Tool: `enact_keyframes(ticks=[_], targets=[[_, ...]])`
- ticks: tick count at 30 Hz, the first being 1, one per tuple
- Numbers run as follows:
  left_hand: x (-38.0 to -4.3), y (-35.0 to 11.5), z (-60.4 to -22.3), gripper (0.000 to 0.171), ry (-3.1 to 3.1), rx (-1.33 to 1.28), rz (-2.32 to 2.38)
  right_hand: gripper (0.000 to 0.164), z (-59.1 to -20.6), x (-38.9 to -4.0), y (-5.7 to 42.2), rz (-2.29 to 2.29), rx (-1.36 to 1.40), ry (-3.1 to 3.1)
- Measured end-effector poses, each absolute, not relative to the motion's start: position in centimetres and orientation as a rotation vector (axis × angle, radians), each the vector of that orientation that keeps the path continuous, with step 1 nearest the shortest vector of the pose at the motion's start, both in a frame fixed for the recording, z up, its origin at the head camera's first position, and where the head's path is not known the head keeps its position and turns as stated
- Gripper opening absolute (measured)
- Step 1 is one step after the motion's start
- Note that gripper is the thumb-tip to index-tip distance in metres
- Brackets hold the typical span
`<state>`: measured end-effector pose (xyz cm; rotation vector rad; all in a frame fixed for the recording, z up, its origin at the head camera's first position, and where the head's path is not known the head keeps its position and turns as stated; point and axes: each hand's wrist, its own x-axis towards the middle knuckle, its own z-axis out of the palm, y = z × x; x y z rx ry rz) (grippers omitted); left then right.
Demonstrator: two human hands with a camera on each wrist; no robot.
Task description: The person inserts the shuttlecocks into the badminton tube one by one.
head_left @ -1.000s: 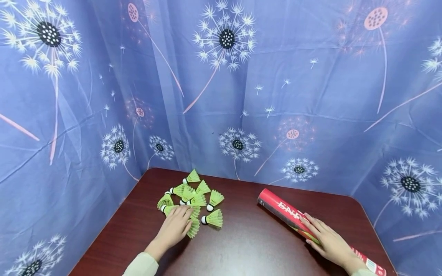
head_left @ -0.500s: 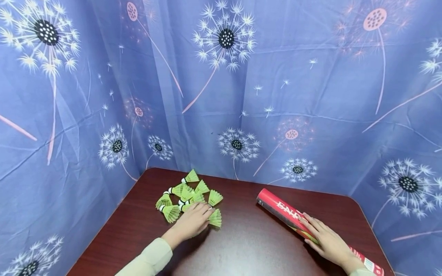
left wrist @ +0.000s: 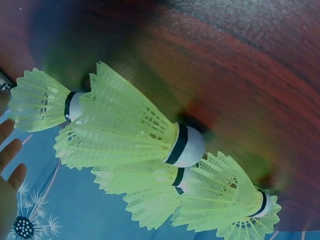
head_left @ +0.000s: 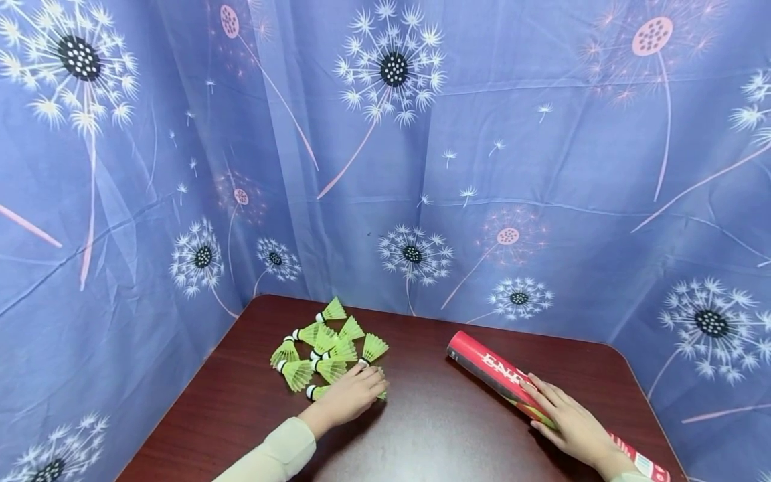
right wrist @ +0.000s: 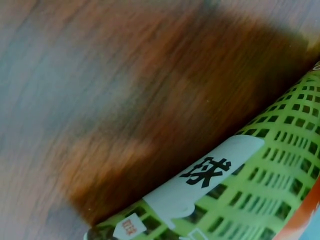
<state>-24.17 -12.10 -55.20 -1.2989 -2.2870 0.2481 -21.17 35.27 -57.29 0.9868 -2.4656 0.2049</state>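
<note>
Yellow-green plastic shuttlecocks (head_left: 296, 375) with white bases lie loosely grouped on the left of the table. My left hand (head_left: 349, 395), palm down, is over the near right side of the group and partly covers one shuttlecock, whose skirt edge shows past the fingers. Another shuttlecock (head_left: 316, 392) lies partly hidden behind the wrist. In the left wrist view, spread fingertips (left wrist: 16, 177) are close to the skirt of a shuttlecock (left wrist: 42, 102). On the right, my right hand (head_left: 569, 418) rests with extended fingers across a red shuttlecock tube (head_left: 482, 358). A green printed part of the tube (right wrist: 255, 185) fills the right wrist view's lower right.
The dark reddish-brown table (head_left: 415, 395) has rounded far corners and a glossy reflection near its front. A blue curtain (head_left: 470, 268) printed with dandelions hangs behind and along both sides. The tube lies diagonally, its near end by the table's right edge.
My left hand has moved right across the near side of the shuttlecocks, uncovering those it was over and partly covering the rightmost one. The right hand and the tube have stayed in place.
</note>
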Motion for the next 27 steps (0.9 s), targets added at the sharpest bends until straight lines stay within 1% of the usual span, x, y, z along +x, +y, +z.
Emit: enact_keyframes(ticks=[4,13,23,27], targets=[[-24.2,-12.1,-55.5,0.022,-2.280,-1.306,0.276,0.083,-57.2,-21.1,35.2,0.195,0.969,-2.494],[-24.1,-12.2,-56.0,0.021,-2.268,-1.304,0.356,0.082,-57.2,-21.0,35.0,0.211,0.976,-2.483],[-24.4,-12.2,-55.5,0.028,-2.204,-1.287,0.287,0.081,-57.3,-21.2,35.2,0.207,0.985,-2.485],[-24.3,-12.3,-54.8,0.027,-2.186,-1.257,0.250,0.082,-57.4,-21.1,35.3,0.206,0.978,-2.498]])
